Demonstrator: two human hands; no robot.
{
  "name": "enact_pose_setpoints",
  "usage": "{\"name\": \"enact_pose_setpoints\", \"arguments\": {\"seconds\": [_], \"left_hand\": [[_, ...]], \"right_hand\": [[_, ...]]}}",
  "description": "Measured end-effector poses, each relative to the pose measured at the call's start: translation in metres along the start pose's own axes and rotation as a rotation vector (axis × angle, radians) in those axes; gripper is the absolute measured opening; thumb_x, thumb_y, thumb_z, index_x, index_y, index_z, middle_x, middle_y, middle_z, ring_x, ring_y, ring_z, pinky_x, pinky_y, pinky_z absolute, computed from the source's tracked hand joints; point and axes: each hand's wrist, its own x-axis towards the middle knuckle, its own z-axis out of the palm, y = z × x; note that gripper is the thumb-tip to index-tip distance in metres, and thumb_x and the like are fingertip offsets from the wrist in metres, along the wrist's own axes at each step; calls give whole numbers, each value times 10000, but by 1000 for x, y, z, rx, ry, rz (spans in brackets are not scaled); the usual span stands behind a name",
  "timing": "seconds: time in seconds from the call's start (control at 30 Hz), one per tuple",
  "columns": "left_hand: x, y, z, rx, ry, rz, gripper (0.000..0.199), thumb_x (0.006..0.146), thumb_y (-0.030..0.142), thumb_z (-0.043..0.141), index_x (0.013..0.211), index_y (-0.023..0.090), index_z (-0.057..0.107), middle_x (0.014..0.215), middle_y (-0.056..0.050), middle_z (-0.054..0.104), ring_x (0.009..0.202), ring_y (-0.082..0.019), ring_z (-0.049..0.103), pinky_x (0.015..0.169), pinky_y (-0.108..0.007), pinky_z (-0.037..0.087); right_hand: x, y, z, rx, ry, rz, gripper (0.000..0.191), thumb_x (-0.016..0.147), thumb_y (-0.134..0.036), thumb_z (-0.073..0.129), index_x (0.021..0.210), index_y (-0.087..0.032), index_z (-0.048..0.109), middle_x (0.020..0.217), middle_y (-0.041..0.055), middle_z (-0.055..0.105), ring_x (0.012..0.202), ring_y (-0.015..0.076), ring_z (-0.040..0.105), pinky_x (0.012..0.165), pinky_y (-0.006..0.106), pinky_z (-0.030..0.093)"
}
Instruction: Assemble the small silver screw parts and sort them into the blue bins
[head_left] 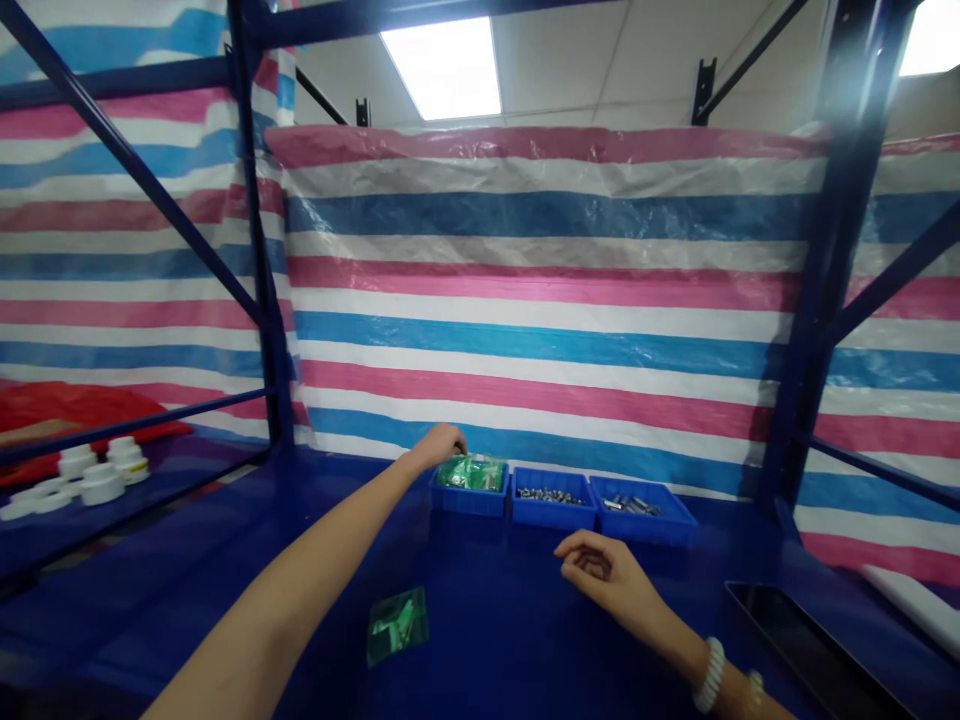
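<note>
My left hand point(441, 444) reaches to the back of the table, at the left rim of a blue bin heaped with small green plastic packets point(472, 473). Its fingers are bent downward and closed at the packets' edge; what they pinch, if anything, is hidden. My right hand point(604, 575) hovers in front of the bins, fingers loosely curled, thumb apart, nothing visible in it. On the table between my arms lies a single green clear packet point(398, 625) with pale and metallic-looking pieces inside.
Beside the packets stand a blue bin point(553, 515) of small metal parts and another blue bin point(646, 527) of metal cylinders. A dark flat tablet-like device point(814, 650) lies at right. White plastic containers point(101, 484) stand at far left, behind a blue rack bar point(135, 424).
</note>
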Motion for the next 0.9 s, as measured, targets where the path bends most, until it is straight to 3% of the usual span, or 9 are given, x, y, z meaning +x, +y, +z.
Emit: {"name": "enact_pose_setpoints", "arguments": {"seconds": [0.33,0.43,0.5,0.6,0.67,0.73,0.8,0.9], "left_hand": [[-5,17,-13,-16,66,-58,271,895,304,564,1119,152,578,1140,-74,595,946,-211,609,793,-389,528],[-27,36,-27,-25,167,-94,220,916,246,495,1069,151,621,1123,-91,626,1012,-234,590,861,-380,481],[-58,52,-31,-27,220,-95,274,908,193,420,1071,162,638,1112,-102,646,1059,-244,571,889,-357,442],[-126,73,-25,-46,76,-54,202,748,279,608,899,182,700,878,-54,698,835,-231,635,749,-307,472],[-169,83,-17,-39,-176,-92,322,635,309,702,932,185,687,970,-72,662,889,-262,612,775,-333,457],[-198,91,-9,-45,-275,-161,364,598,271,719,944,180,656,1011,-75,621,919,-267,584,796,-343,439],[-209,99,-3,-89,-272,-213,342,589,227,710,913,180,615,955,-48,599,880,-244,565,753,-321,431],[-194,119,8,-237,-207,-167,341,570,149,691,885,194,568,887,-1,565,826,-203,534,699,-281,407]], "right_hand": [[1,-3,0,5,10,0,179,751,-296,665,849,-147,645,705,19,608,650,142,577,602,249,437],[1,-5,-1,9,13,5,179,751,-293,663,850,-146,642,703,18,604,653,143,580,606,249,439],[1,-5,-1,16,15,2,172,756,-290,658,854,-149,642,702,16,603,654,143,581,605,249,440],[-1,-6,1,19,21,-10,150,768,-277,649,857,-155,647,712,15,604,664,141,583,616,250,444],[-2,-7,3,14,12,-18,135,776,-266,645,859,-160,652,723,15,608,672,140,583,622,251,447],[-3,-9,6,12,-4,-23,125,781,-257,641,864,-165,655,737,16,615,685,142,585,631,253,452],[-3,-9,8,11,-7,-22,126,782,-253,640,874,-167,653,744,15,614,695,141,584,640,255,456],[-4,-9,11,26,16,4,178,767,-262,657,917,-168,637,748,10,602,706,140,574,625,246,458]]}}
